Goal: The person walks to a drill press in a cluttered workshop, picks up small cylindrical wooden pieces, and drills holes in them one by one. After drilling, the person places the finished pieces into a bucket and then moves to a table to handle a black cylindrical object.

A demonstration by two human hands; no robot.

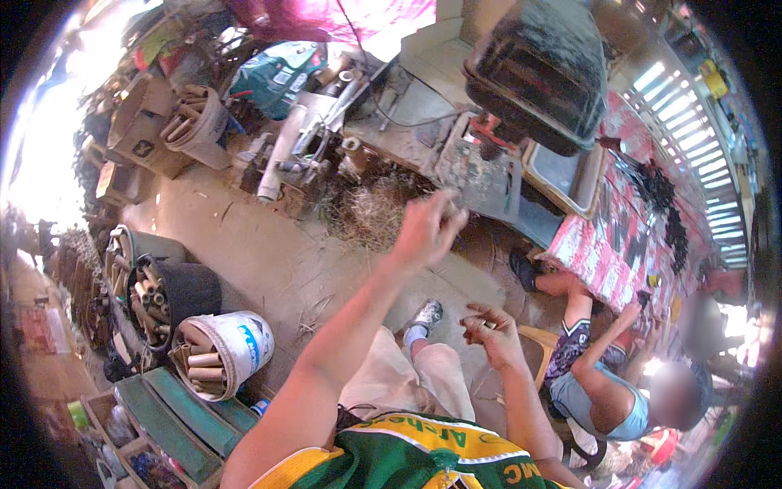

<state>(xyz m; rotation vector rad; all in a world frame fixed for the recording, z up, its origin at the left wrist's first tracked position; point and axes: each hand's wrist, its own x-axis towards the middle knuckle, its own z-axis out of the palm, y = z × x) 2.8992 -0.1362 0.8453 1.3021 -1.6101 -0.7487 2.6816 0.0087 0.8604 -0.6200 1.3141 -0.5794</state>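
My left hand reaches forward over the floor, close to the front edge of the workbench. Its fingers are curled together, and whatever they may hold is too small or hidden to name. Beyond it lies a heap of dry shavings beneath the bench edge. Lower and to the right, my right hand hangs in front of my body with its fingers loosely bent and apart, nothing visible in them. A grinder-like machine with a large dusty dark housing stands on the bench, ahead and right of my left hand.
Buckets of cut bamboo-like tubes, one white and one black, stand at the left beside a green-topped bench. A seated person works at the right by a red-and-white covered table. A rectangular basin sits beside the machine.
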